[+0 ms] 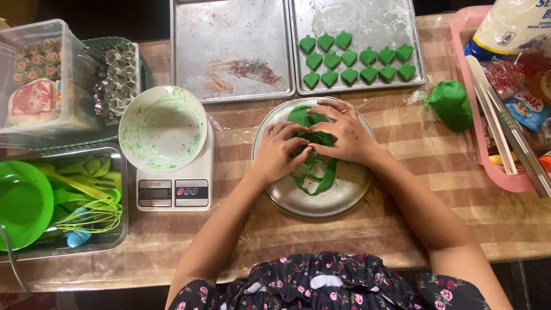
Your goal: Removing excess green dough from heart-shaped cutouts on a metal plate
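Centrally, both hands press on green dough (314, 175) lying on a round metal plate (344, 201) at mid-frame. Left hand (279, 150) and right hand (343, 131) have fingers curled down together onto the dough, touching each other. Heart-shaped green pieces (357, 58) sit on a baking tray (373, 23) at upper right. A dough lump (451, 103) rests on the surface, right of the plate.

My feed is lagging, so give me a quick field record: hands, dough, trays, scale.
left hand: pressing on green dough on the round plate
right hand: on the same dough, touching the left hand
right tray: heart-shaped green pieces in three rows
left tray: no pieces, smeared
dough lump: on the table, right of the plate
scale: bears a white bowl streaked green
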